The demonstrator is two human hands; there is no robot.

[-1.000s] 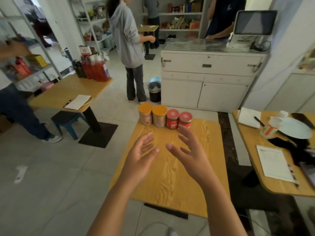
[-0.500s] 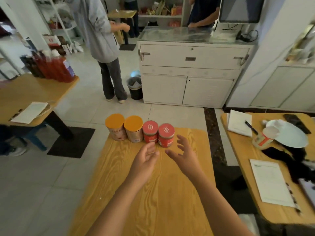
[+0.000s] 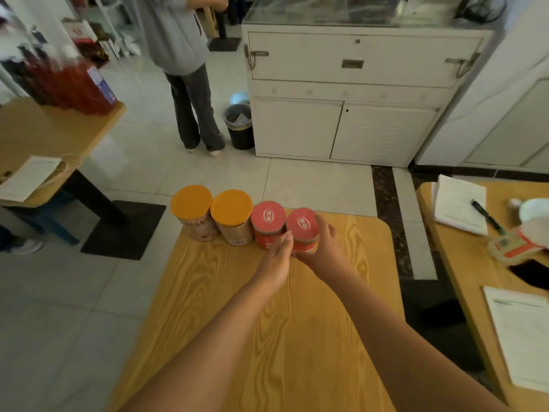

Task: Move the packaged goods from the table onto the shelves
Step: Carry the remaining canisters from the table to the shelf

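- Clasping the right red can (image 3: 304, 226) between my left hand (image 3: 277, 258) and right hand (image 3: 325, 248), both curled on it; it stands at the table's (image 3: 297, 322) far edge.
- Risk: my left fingers (image 3: 286, 237), wedged beside the neighbouring red can (image 3: 267, 217), may nudge it off that edge.

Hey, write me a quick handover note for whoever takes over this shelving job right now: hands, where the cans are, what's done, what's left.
Right hand: grips the right red-lidded can from its right side.
Left hand: against that can's left side; its fingers are hidden, so its grip is unclear.
Things: left orange-lidded can, right orange-lidded can and left red-lidded can stand in a row at the table's far edge.
Done: nothing shelved yet.
Left: all four cans go to the shelves.
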